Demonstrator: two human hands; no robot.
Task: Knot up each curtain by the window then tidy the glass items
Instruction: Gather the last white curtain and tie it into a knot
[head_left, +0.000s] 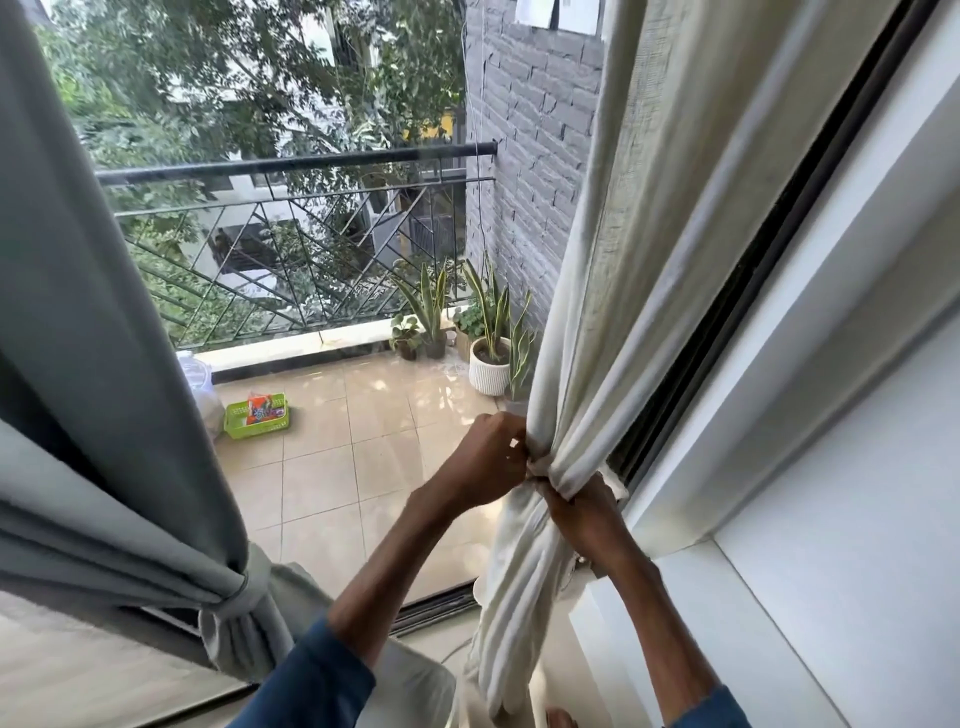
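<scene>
A cream curtain (618, 270) hangs at the right of the window, gathered into a waist at mid-height with its tail (514, 587) falling below. My left hand (488, 457) grips the gathered cloth on its left side. Just below and to the right, my right hand (587, 514) grips the curtain at the same waist. A grey curtain (88, 364) on the left is tied in a knot (244, 592) near its bottom. No glass items are in view.
The white window frame (810, 395) and a white ledge (691, 587) stand at the right. Through the glass lies a tiled balcony with a black railing (291, 166), potted plants (488, 358) and a green basket (257, 415).
</scene>
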